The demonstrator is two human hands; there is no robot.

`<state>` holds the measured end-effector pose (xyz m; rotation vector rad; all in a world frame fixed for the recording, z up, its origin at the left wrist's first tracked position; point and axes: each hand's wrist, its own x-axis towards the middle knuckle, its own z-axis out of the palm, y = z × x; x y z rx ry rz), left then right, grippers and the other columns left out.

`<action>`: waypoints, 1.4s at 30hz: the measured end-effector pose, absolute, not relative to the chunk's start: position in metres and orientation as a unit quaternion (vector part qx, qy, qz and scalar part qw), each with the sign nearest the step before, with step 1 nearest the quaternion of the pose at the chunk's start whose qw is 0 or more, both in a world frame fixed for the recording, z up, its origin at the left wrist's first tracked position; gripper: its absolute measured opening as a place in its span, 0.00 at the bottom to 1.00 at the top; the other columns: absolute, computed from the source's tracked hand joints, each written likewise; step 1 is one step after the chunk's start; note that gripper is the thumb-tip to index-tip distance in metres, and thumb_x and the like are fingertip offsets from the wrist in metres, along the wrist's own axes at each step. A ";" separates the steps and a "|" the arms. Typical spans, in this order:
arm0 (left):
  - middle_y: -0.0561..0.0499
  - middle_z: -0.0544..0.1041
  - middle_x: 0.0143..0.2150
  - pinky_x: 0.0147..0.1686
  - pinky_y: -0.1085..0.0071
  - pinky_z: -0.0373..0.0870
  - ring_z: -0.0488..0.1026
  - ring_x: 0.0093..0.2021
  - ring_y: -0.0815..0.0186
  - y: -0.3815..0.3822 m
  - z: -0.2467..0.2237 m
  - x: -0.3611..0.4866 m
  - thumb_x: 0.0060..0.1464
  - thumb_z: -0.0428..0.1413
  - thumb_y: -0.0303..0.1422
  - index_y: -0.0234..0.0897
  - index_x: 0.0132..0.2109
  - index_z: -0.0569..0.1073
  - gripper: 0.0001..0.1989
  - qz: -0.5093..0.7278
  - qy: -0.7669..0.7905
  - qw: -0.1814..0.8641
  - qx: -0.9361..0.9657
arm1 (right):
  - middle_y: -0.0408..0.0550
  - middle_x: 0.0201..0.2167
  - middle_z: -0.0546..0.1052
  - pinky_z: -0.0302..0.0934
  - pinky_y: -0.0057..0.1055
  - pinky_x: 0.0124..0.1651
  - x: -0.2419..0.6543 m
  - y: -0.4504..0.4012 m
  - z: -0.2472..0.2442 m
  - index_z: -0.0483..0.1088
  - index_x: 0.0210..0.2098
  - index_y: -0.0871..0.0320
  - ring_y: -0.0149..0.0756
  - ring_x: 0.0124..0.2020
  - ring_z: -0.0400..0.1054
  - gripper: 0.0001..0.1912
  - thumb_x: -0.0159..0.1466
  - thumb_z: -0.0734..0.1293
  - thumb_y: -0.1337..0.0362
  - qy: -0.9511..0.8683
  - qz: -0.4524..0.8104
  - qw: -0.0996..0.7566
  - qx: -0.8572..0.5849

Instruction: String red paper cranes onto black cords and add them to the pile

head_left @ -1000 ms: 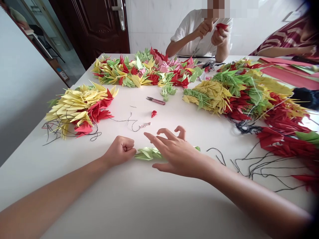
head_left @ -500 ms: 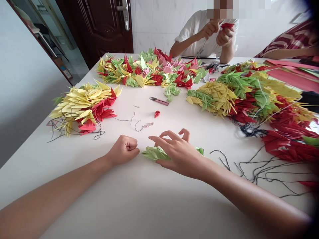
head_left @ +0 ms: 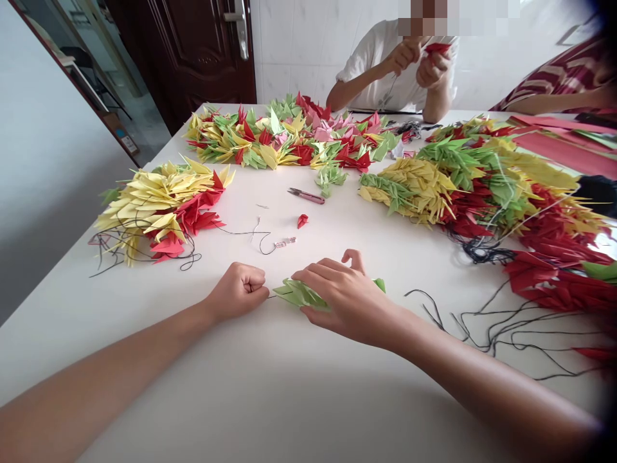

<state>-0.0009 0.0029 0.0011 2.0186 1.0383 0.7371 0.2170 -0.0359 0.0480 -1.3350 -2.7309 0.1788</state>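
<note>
My left hand [head_left: 237, 291] is a closed fist on the white table, and a thin black thread [head_left: 276, 295] runs from it to a short strand of green paper cranes [head_left: 299, 294]. My right hand [head_left: 343, 301] lies over that strand, with its fingers across the cranes and its thumb raised. A green crane tip [head_left: 380, 284] shows past my right hand. The rest of the strand is hidden under the palm.
Pink-handled thread snips [head_left: 306, 196], a lone red crane [head_left: 302, 220] and a small tag [head_left: 285, 243] lie just ahead. Large heaps of paper cranes [head_left: 159, 209] surround them, with loose black threads [head_left: 501, 328] at right. A co-worker's hands [head_left: 417, 61] hold a red crane across the table.
My right hand has come down from its spread pose and now covers more of the green cranes. My left fist has stayed almost in place.
</note>
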 end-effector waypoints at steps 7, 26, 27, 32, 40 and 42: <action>0.58 0.45 0.17 0.19 0.72 0.41 0.42 0.19 0.75 0.002 0.001 0.000 0.39 0.45 0.27 0.39 0.20 0.42 0.15 0.284 0.407 0.358 0.791 | 0.48 0.36 0.75 0.41 0.40 0.46 0.220 -0.035 0.041 0.69 0.40 0.60 0.40 0.40 0.67 0.07 0.62 0.64 0.66 -0.897 0.012 -0.025 -0.441; 0.59 0.46 0.18 0.19 0.73 0.44 0.44 0.19 0.74 0.002 0.006 -0.007 0.52 0.46 0.34 0.40 0.22 0.48 0.15 0.293 0.380 0.426 0.767 | 0.42 0.20 0.69 0.52 0.29 0.30 0.274 -0.080 0.065 0.71 0.35 0.57 0.30 0.22 0.61 0.14 0.66 0.60 0.54 -0.802 0.168 0.128 -0.559; 0.59 0.48 0.18 0.19 0.74 0.45 0.46 0.19 0.74 0.000 0.007 -0.008 0.53 0.45 0.33 0.40 0.22 0.49 0.14 0.302 0.368 0.413 0.776 | 0.40 0.18 0.67 0.51 0.28 0.27 0.266 -0.087 0.060 0.71 0.34 0.57 0.28 0.20 0.58 0.13 0.66 0.61 0.55 -0.770 0.281 0.114 -0.562; 0.58 0.60 0.19 0.19 0.73 0.51 0.52 0.18 0.73 -0.026 0.015 0.002 0.52 0.47 0.24 0.38 0.26 0.60 0.09 0.328 0.243 0.148 0.901 | 0.49 0.37 0.72 0.62 0.31 0.36 0.208 -0.115 0.032 0.65 0.53 0.59 0.29 0.31 0.63 0.30 0.59 0.65 0.45 -0.480 0.730 0.233 -0.428; 0.54 0.62 0.16 0.18 0.66 0.43 0.56 0.18 0.69 -0.068 0.027 0.018 0.45 0.52 0.21 0.37 0.20 0.65 0.10 0.319 0.022 -0.067 0.945 | 0.47 0.34 0.74 0.59 0.32 0.51 0.164 -0.129 0.037 0.73 0.33 0.59 0.33 0.39 0.66 0.25 0.51 0.73 0.43 -0.166 0.759 0.465 -0.423; 0.55 0.60 0.15 0.17 0.66 0.42 0.53 0.17 0.70 -0.069 0.027 0.018 0.44 0.52 0.21 0.36 0.20 0.65 0.10 0.319 -0.010 -0.045 0.947 | 0.48 0.34 0.75 0.59 0.32 0.50 0.168 -0.132 0.044 0.71 0.30 0.60 0.33 0.39 0.67 0.24 0.52 0.72 0.44 -0.172 0.744 0.488 -0.422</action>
